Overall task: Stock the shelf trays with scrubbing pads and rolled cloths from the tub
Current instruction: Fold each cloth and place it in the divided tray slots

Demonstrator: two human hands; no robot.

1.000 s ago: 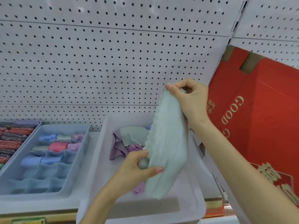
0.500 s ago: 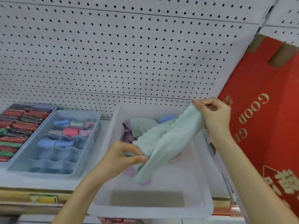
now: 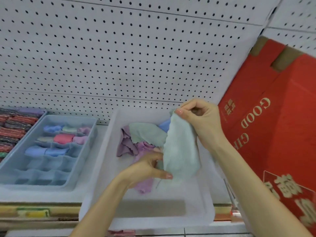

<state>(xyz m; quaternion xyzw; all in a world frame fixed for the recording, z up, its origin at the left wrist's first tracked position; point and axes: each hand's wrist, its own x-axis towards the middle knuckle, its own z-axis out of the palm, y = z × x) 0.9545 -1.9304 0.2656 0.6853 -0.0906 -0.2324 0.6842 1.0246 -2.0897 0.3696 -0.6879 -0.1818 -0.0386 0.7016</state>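
Red carton on the right: gold capitals "GOOD" and below "GI", rest cut off by the forearm, all printed sideways. Large gold Chinese characters on its lower face, plus a small gold logo, unreadable. Shelf-edge label too blurred to read.

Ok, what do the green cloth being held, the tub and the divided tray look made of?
The green cloth: soft microfibre-like fabric, probably; fuzzy matte nap, scalloped edge, hangs limp. The tub: translucent whitish plastic, frosted finish; milky, thin walls. The divided tray: blue-grey plastic, smooth with slight sheen, thin moulded partitions.
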